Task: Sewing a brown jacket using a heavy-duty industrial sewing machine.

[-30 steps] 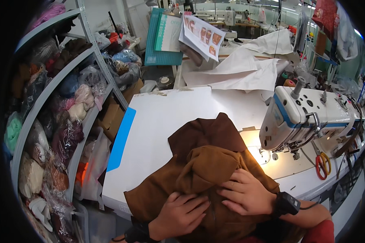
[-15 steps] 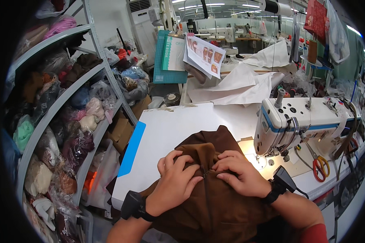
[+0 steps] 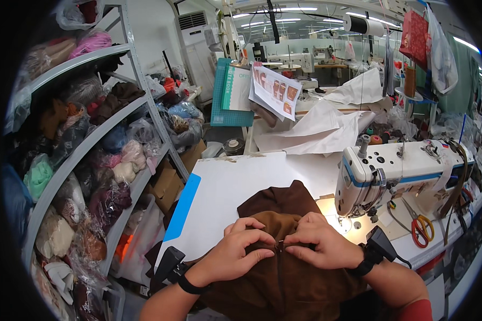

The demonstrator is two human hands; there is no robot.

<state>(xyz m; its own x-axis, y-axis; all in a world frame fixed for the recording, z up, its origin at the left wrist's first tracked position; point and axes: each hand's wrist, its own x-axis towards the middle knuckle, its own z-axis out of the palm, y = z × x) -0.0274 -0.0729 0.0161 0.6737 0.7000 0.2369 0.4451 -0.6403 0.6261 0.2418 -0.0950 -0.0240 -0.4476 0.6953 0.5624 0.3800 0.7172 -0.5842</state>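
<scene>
1. Position: the brown garment (image 3: 289, 291) lies before me, its far part on the white bench (image 3: 219, 184), left of the sewing machine (image 3: 383, 168). A darker brown panel (image 3: 276, 199) sits farthest from me.
2. Hands: my left hand (image 3: 245, 250) and right hand (image 3: 324, 244) are a narrow gap apart, each pinching the cloth between thumb and finger, one either side of the dark centre line (image 3: 280, 273).
3. Technique (my judgement): keep both pinches level, match the two sides, and hold tension light and even so the cloth does not skew or pucker.
4. Also advisable: keep the folded bulk beyond my fingertips out of the grip.
5. Unclear: a small pale glint (image 3: 280, 242) between the fingertips; metal or thread, cannot tell. Centre line could be zip or seam.
6. Hidden: cloth under my palms; the garment's near end is cut off below.
</scene>
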